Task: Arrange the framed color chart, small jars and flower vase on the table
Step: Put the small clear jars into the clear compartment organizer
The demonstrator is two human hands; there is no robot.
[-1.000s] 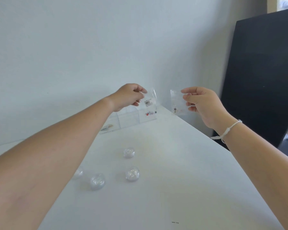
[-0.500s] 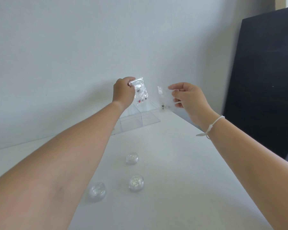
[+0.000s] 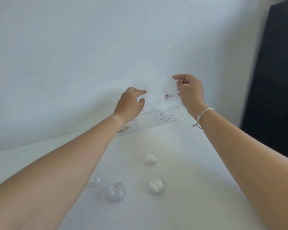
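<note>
Several small clear jars stand on the white table: one in the middle, one with glittery contents nearer me, one to its left and one half hidden by my left forearm. My right hand pinches a small clear plastic bag with tiny dark bits in it, held above a clear acrylic organizer. My left hand hovers over the organizer's left part with fingers spread and nothing in them. A second small bag lies in the organizer's right compartment. No framed chart or vase is in view.
A pale wall stands right behind the organizer. A tall black panel rises at the right beyond the table's edge. A small object lies in the organizer's left end, partly hidden by my left wrist.
My left hand let go of its small bag, which now lies in the organizer's right compartment, and the hand opened. My right hand moved slightly left with its bag, over the organizer.
</note>
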